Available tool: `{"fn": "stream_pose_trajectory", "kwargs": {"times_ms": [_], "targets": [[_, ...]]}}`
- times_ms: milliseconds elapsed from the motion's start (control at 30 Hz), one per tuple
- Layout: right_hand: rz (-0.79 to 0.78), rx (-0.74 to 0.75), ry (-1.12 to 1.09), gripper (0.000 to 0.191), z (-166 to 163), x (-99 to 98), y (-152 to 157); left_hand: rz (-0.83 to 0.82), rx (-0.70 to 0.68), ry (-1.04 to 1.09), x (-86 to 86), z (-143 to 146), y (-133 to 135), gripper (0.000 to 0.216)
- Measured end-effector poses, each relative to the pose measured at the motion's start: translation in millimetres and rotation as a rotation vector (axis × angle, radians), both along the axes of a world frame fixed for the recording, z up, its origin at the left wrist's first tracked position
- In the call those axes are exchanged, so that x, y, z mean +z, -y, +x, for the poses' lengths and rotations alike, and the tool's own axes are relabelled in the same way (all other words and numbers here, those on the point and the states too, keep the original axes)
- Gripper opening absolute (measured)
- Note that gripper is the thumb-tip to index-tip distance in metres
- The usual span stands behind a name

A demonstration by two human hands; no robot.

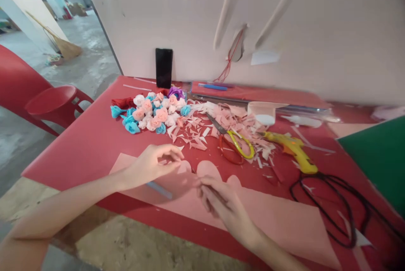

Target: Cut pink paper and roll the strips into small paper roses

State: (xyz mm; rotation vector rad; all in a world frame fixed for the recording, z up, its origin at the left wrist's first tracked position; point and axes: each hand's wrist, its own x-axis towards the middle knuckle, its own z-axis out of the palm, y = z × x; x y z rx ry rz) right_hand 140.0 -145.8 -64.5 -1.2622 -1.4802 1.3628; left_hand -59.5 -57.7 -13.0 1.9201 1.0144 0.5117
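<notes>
left hand [155, 162]: loosely curled, can't tell if holding
right hand [223, 201]: fingertips pinched, contents unclear
pink cutout [209, 169]: may crease if squeezed
glue gun [294, 148]: could shift if cord [352, 226] snags

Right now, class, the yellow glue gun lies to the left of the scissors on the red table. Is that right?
Not quite: the head view shows the yellow glue gun to the right of the scissors, on the red table.

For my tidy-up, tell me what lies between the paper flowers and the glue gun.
Paper scraps and the scissors lie between the flowers and the glue gun, in the head view.
</notes>
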Motion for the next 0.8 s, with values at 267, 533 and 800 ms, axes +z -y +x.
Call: {"fn": "stream_pose_trajectory", "kwargs": {"times_ms": [267,533,800], "targets": [[0.218,-0.185,0.217,0.020,7,72.7,-3,-0.068,-0.086,0.258,49.1,37,0,0.014],[0.095,-0.191,0.155,0.025,16,74.1,-15,-0.171,-0.083,0.217,54.4,37,-8,0.010],[0.080,-0.189,0.219,0.021,19,80.0,-14,-0.125,-0.076,0.263,46.2,43,-9,0.009]]}}
